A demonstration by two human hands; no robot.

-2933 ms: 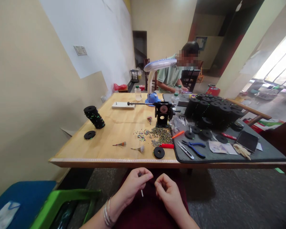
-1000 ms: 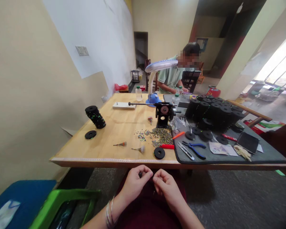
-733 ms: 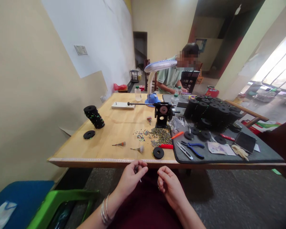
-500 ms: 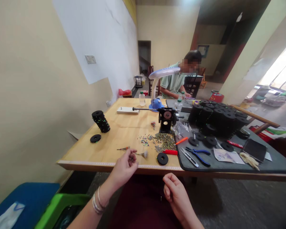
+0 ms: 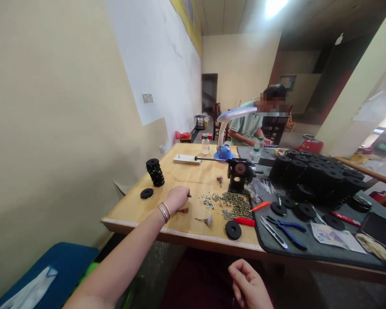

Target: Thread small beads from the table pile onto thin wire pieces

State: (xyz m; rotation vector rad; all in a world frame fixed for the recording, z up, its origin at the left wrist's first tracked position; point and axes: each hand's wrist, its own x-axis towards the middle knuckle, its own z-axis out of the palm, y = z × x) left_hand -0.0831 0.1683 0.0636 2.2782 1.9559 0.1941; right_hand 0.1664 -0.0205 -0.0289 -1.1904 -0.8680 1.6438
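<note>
At wooden desk [image 5: 128,210], centre frame, pinching dark item [image 5: 189,195] in left grip [image 5: 177,197] near orange-banded bundle [image 5: 184,210], probably laid within easy reach; lower centre, pressing right grip [image 5: 250,283] together, unable to tell on what.

Smooth wooden table [image 5: 186,177], shiny metal bangles [image 5: 164,212], matt disc stack [image 5: 155,172]

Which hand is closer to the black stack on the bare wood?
Left. The left hand is over the table, near the black stack; the right hand is farther, short of the table's near edge.
</note>
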